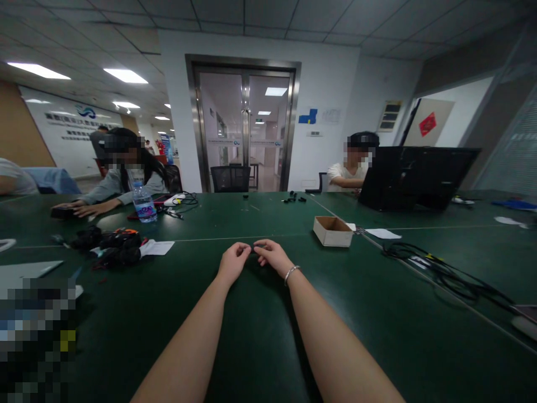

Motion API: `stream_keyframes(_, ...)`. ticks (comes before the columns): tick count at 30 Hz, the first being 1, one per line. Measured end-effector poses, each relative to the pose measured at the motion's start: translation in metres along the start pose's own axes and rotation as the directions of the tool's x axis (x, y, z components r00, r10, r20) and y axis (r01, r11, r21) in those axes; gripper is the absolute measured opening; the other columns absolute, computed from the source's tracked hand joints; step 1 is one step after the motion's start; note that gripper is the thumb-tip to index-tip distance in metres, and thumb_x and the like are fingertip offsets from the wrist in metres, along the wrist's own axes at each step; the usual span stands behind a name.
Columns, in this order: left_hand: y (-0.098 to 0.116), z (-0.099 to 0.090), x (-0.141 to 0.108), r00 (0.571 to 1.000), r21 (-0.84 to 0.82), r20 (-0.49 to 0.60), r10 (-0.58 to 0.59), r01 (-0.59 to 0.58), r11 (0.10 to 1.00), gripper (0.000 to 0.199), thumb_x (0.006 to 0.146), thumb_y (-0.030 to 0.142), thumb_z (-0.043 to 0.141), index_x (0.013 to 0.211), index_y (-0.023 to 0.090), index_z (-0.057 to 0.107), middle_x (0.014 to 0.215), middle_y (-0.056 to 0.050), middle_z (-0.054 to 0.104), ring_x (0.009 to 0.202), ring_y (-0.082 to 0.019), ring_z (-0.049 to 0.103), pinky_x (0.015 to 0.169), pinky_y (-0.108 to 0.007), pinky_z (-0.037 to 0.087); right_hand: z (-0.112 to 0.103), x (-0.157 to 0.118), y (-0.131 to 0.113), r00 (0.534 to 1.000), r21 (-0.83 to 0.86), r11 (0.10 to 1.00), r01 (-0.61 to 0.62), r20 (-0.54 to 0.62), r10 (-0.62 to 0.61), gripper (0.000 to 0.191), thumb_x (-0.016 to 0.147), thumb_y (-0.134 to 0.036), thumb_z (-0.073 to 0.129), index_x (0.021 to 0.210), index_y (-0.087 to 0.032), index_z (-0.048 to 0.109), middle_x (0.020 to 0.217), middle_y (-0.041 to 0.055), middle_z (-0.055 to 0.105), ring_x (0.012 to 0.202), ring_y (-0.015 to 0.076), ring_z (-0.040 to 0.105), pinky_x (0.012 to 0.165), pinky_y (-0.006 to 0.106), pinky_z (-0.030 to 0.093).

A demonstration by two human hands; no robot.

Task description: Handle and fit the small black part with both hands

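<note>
Both my hands point(234, 262) point(272, 257) pinch a tiny dark piece point(252, 249), likely light, best gripped by its edges.

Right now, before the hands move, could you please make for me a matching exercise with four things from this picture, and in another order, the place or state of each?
Things:
1. bottle
2. box
3. small dark thing
4. bracelet

Places or states:
A. between the fingers of the left hand and right hand
B. around the right wrist
C. upright, to the left of both hands
D. open at the top, to the right of both hands

Right pairs: 1-C, 2-D, 3-A, 4-B
</note>
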State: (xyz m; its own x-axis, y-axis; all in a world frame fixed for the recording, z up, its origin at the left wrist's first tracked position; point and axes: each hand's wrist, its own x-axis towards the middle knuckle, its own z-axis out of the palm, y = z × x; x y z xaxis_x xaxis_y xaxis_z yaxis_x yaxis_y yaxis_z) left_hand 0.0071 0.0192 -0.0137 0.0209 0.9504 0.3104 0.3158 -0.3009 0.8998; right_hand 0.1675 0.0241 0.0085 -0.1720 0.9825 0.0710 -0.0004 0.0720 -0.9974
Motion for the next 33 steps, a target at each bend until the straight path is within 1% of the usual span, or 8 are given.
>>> stream_keyframes(4, 0.000, 0.000, 0.001, 1.000, -0.022, 0.014, -0.017, 0.018, 1.000, 0.031, 0.079, 0.045, 0.055, 0.089, 0.017, 0.063, 0.081, -0.006, 0.066, 0.075, -0.018, 0.061, 0.064, -0.027, 0.045, -0.001, -0.001, -0.001, 1.000, 0.089, 0.996, -0.015, -0.020, 0.017, 0.011, 0.082, -0.015, 0.066, 0.092, -0.014, 0.064, 0.058, -0.0022, 0.058, 0.046, 0.0075, 0.056, 0.042, 0.015, 0.049)
stream_keyframes(13, 0.006, 0.000, 0.000, 0.996, -0.094, -0.024, -0.085, 0.083, 0.992, 0.030, 0.080, 0.044, 0.054, 0.088, 0.016, 0.063, 0.079, -0.006, 0.066, 0.072, -0.017, 0.061, 0.060, -0.025, 0.045, -0.004, -0.003, -0.003, 1.000, 0.182, 0.983, -0.027, 0.000, 0.027, 0.015, 0.080, -0.012, 0.067, 0.094, -0.015, 0.066, 0.068, 0.0001, 0.061, 0.050, 0.0070, 0.058, 0.045, 0.014, 0.051)
stream_keyframes(16, 0.010, 0.000, -0.001, 0.994, -0.133, -0.026, -0.104, 0.099, 0.986, 0.032, 0.079, 0.044, 0.056, 0.093, 0.016, 0.061, 0.081, -0.006, 0.065, 0.074, -0.017, 0.061, 0.058, -0.024, 0.045, -0.006, -0.004, -0.003, 1.000, 0.208, 0.978, -0.022, 0.009, 0.020, 0.017, 0.079, -0.012, 0.068, 0.095, -0.015, 0.066, 0.070, 0.0003, 0.061, 0.053, 0.0072, 0.059, 0.047, 0.014, 0.052)
stream_keyframes(19, 0.010, 0.001, -0.001, 0.996, -0.142, -0.020, -0.087, 0.083, 0.986, 0.031, 0.079, 0.044, 0.056, 0.095, 0.017, 0.060, 0.081, -0.005, 0.064, 0.074, -0.016, 0.061, 0.057, -0.023, 0.044, -0.007, -0.005, -0.003, 0.999, 0.192, 0.981, -0.017, 0.034, 0.011, 0.019, 0.079, -0.011, 0.067, 0.097, -0.015, 0.065, 0.065, -0.0007, 0.060, 0.051, 0.0069, 0.058, 0.049, 0.014, 0.052)
stream_keyframes(22, 0.009, 0.001, 0.000, 0.998, -0.120, 0.008, -0.070, 0.070, 0.990, 0.031, 0.079, 0.044, 0.056, 0.091, 0.017, 0.061, 0.080, -0.005, 0.064, 0.072, -0.016, 0.060, 0.057, -0.023, 0.043, -0.007, -0.005, -0.003, 0.999, 0.186, 0.982, -0.025, 0.047, 0.017, 0.020, 0.080, -0.011, 0.067, 0.099, -0.014, 0.065, 0.062, -0.0011, 0.060, 0.050, 0.0066, 0.057, 0.049, 0.014, 0.052)
stream_keyframes(25, 0.010, 0.001, 0.001, 0.998, -0.125, 0.013, -0.061, 0.062, 0.990, 0.034, 0.075, 0.048, 0.059, 0.088, 0.016, 0.062, 0.079, -0.005, 0.065, 0.071, -0.017, 0.059, 0.058, -0.025, 0.044, -0.008, -0.004, -0.002, 0.999, 0.205, 0.978, -0.024, 0.045, 0.015, 0.019, 0.079, -0.012, 0.069, 0.098, -0.015, 0.066, 0.065, -0.0007, 0.061, 0.051, 0.0068, 0.058, 0.050, 0.015, 0.052)
stream_keyframes(29, 0.016, -0.001, 0.000, 0.998, -0.137, 0.017, -0.062, 0.064, 0.988, 0.040, 0.069, 0.049, 0.065, 0.089, 0.015, 0.065, 0.080, -0.007, 0.066, 0.074, -0.019, 0.060, 0.063, -0.027, 0.046, -0.009, -0.002, -0.001, 0.999, 0.242, 0.970, -0.029, 0.040, 0.020, 0.018, 0.078, -0.014, 0.071, 0.095, -0.015, 0.066, 0.068, 0.0003, 0.062, 0.051, 0.0073, 0.058, 0.049, 0.016, 0.053)
stream_keyframes(33, 0.019, -0.002, -0.001, 0.998, -0.154, 0.022, -0.052, 0.055, 0.987, 0.041, 0.068, 0.048, 0.067, 0.092, 0.015, 0.066, 0.082, -0.008, 0.067, 0.077, -0.020, 0.062, 0.066, -0.029, 0.047, -0.008, -0.001, -0.001, 0.999, 0.250, 0.968, -0.030, 0.039, 0.020, 0.013, 0.080, -0.019, 0.070, 0.090, -0.013, 0.064, 0.064, 0.0012, 0.061, 0.050, 0.0079, 0.058, 0.048, 0.016, 0.052)
